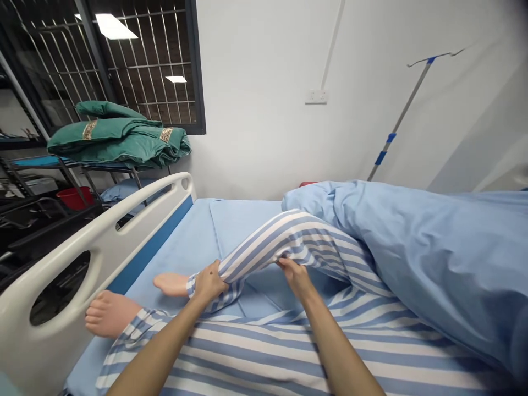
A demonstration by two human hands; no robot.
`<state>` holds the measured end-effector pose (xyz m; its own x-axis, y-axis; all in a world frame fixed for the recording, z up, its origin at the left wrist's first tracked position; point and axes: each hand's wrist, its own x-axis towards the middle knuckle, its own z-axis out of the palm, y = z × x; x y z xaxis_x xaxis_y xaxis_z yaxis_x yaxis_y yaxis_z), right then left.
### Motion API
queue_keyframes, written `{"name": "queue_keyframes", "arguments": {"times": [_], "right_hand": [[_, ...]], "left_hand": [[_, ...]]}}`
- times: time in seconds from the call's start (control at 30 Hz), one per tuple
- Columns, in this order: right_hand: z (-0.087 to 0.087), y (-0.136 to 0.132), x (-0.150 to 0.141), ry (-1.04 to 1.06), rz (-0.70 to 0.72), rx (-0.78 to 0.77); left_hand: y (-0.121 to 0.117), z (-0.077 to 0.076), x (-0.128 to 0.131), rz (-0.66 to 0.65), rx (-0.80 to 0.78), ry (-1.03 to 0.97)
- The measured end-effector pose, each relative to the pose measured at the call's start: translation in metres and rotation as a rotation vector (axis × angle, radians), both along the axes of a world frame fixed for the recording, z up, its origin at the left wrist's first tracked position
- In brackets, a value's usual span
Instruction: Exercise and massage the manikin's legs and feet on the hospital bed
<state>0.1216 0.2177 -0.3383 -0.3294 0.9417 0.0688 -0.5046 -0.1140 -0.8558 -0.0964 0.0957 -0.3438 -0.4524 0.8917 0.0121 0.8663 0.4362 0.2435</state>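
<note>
Blue-and-white striped pyjama trousers [264, 352] cover two legs on the bed; the feet look like a manikin's. The far leg [295, 225] is bent with its knee raised, and its foot [171, 284] rests on the sheet. My left hand [210, 283] is closed round the lower part of this trouser leg, above the ankle. Under the bent knee, my right hand [293, 270] pinches the striped cloth, its fingertips partly hidden. The near leg lies straight beneath my forearms, its bare foot [113, 313] by the footboard.
A white footboard [103, 236] borders the bed on the left. A bunched blue quilt [433, 258] covers the right side. Behind the bed stands an IV pole [402, 118]. Folded green bedding [119, 137] is piled under the barred window, near a red basin [76, 197].
</note>
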Motion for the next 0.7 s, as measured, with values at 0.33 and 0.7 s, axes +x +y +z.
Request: {"name": "queue_keyframes", "arguments": {"times": [0.33, 0.7], "right_hand": [[-0.023, -0.024, -0.025, -0.133, 0.239, -0.429], [-0.055, -0.026, -0.024, -0.491, 0.357, -0.668]], "left_hand": [[-0.042, -0.007, -0.075, -0.071, -0.164, 0.193], [-0.036, -0.017, -0.087, -0.136, -0.199, 0.201]]}}
